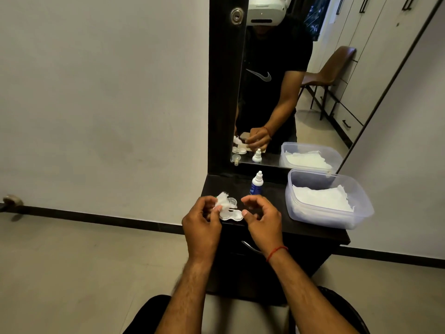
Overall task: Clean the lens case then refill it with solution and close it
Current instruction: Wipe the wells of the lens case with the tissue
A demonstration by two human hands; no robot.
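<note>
A clear two-well lens case (pixel 231 213) lies on the front left of the dark dresser top (pixel 274 203), with one round lid flipped open behind it. My left hand (pixel 202 225) pinches a crumpled white tissue (pixel 222 200) right against the case's left well. My right hand (pixel 262 218) is curled at the case's right end, thumb tip touching its edge and fingers arched above. A small white bottle of solution with a blue label (pixel 256 183) stands upright and capped just behind the case.
A clear plastic tub (pixel 361 208) holding white tissues sits on the right of the dresser top. A mirror (pixel 277 92) stands against the back and reflects the scene. A drawer handle (pixel 250 247) is below my right wrist. Tiled floor lies to the left.
</note>
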